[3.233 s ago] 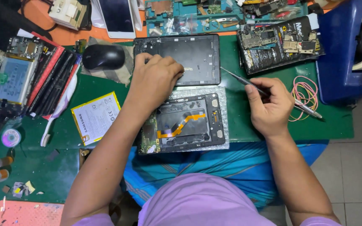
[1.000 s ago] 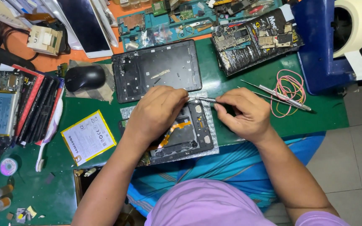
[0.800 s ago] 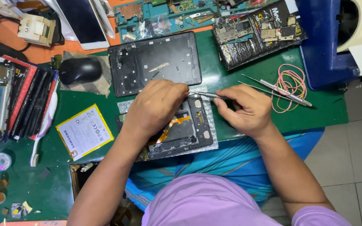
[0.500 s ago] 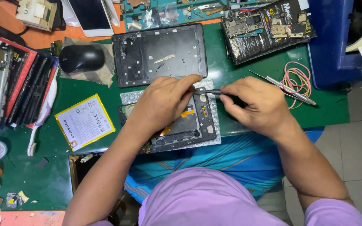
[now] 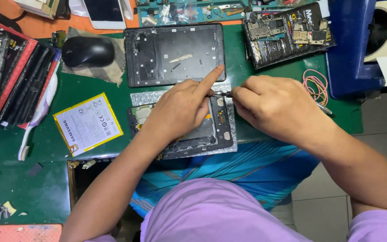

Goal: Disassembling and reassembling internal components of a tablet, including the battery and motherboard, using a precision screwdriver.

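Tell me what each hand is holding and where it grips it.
The right hand pinches a thin metal tool near its tip. The left hand holds nothing; it rests on the opened tablet, index finger extended.

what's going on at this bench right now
A person is working on an opened tablet lying on a green mat. The left hand rests on the tablet with its forefinger pointing out, while the right hand grips a thin metal tool at the tablet's top edge. A removed back cover, a flat battery and a black mouse lie nearby.
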